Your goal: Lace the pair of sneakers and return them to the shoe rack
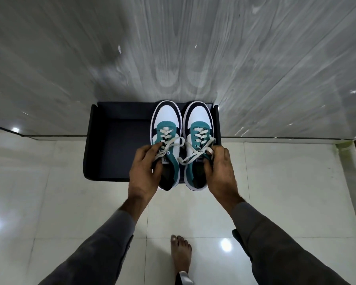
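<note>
- 2 sneakers stand side by side, toes pointing away from the person, at the right end of a black shoe rack (pixel 103 140) that sits low on the floor against a grey wood-grain wall (pixel 255 58).
- The left sneaker (pixel 166 122) is white, teal and black, with white laces crossed through its eyelets and loose ends trailing over the tongue.
- The right sneaker (pixel 197 124) matches it, laced the same way; its outer side is just beside the rack's right wall.
- The left hand (pixel 146 165) grips the left sneaker at the collar, fingers curled over the laces near the tongue and thumb down by the opening.
- The right hand (pixel 218 169) grips the right sneaker at its collar, fingers curled round the outer edge and thumb inside the opening.
- The heels of both sneakers hang past the rack's front edge, over the pale glossy floor tiles (pixel 70 202).
- Both arms wear grey sleeves (pixel 103 249).
- A bare foot (pixel 180 251) rests on the tiles between the arms, near the bottom of the view.
</note>
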